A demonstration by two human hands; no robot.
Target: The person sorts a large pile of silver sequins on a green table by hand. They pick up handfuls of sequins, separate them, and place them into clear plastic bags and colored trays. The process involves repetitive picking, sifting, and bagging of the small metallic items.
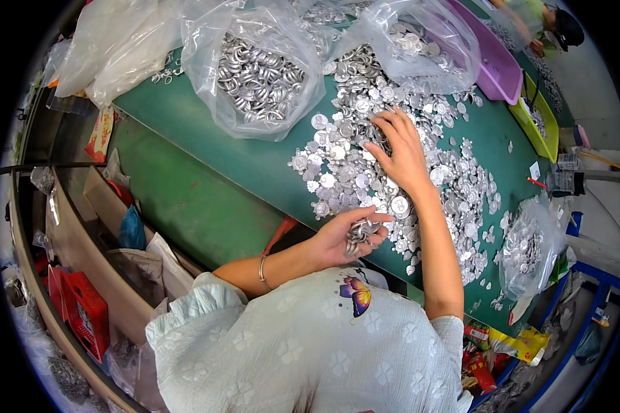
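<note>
My left hand [334, 239] is palm up near the table's front edge, its fingers curled round several silvery metal rings [360, 233]. My right hand [405, 155] rests over a wide heap of small flat silver metal charms [341, 172], some round like medals, others with shaped outlines. Its fingers are spread and bent, and the fingertips touch the heap next to some darker ring pieces. What lies beneath that palm is hidden. Beyond my left hand, a clear plastic bag [203, 103] stands open, full of similar metal rings [262, 79].
On the green table [207, 148] are another clear bag of metal pieces [427, 58], a purple tray [492, 62], a yellow-green tray [545, 131] and a bag [527, 248] at right. A red basket [83, 310] is at lower left. Another person [551, 27] is at far right.
</note>
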